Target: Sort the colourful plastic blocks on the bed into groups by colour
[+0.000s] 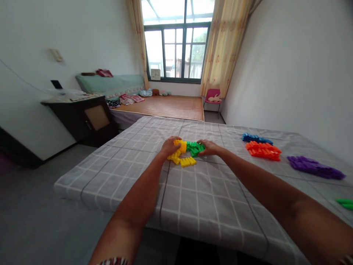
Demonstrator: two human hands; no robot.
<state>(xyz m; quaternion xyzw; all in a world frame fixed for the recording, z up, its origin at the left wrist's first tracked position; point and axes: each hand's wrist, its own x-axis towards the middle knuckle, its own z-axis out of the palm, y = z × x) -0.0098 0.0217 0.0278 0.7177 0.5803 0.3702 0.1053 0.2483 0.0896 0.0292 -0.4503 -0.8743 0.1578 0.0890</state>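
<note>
Two bare hands meet over the middle of a grey checked cloth (209, 191), both arms reaching forward from the lower corners of the view and converging. Left hand (170, 146): wrist low, back of the hand turned up and outward, fingers curled over the far side of the yellow pieces (188, 162) with the thumb on the near side; grasping them. Right hand (210, 148): comes in from the right, thumb and fingers bent around the outer end of the green pieces (194, 148); grasping that end. Yellow and green appear to touch between the hands; exact joint too small to read. Part of the yellow curves toward the wearer and ends in a short row below the green, between the forearms. Left hand hides some of the yellow. To the right, beyond the right forearm, lie blue pieces (256, 139), orange pieces (263, 151) just in front of them, and purple pieces (314, 168) farther right; green items (345, 203) are cut off at the right edge. Behind: mat-topped bed (171, 105), pink chair (214, 97), window (179, 51); dark cabinet (82, 119) at left.
</note>
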